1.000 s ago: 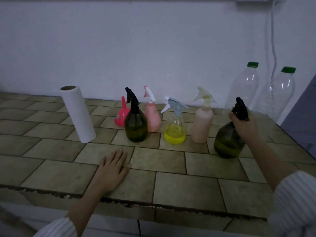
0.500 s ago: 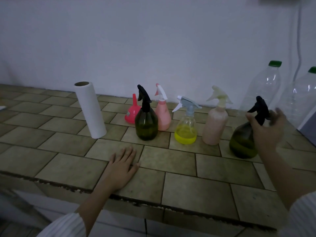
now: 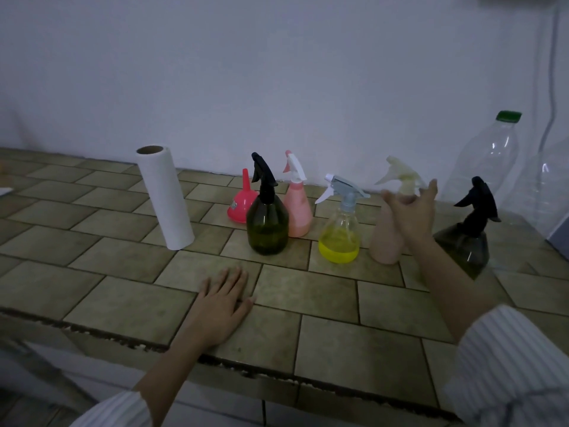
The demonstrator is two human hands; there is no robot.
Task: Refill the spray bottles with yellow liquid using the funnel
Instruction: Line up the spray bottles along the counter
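My left hand (image 3: pixel 220 306) lies flat on the tiled desk (image 3: pixel 332 334), fingers straight and spread, holding nothing. My right hand (image 3: pixel 411 211) is raised at the neck of the beige spray bottle (image 3: pixel 385 241), fingers apart w/ thumb opposite; can't tell if it touches yet. Clear bottle w/ yellow liquid (image 3: pixel 340 238) just left of it, dark bottle (image 3: pixel 466 241) just right. Pink funnel (image 3: pixel 241 203) upside-down behind the row, near wall.

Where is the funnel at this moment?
In the head view the pink funnel sits upside down on the tiled counter near the wall, just behind and left of the dark green spray bottle, right of the paper roll.
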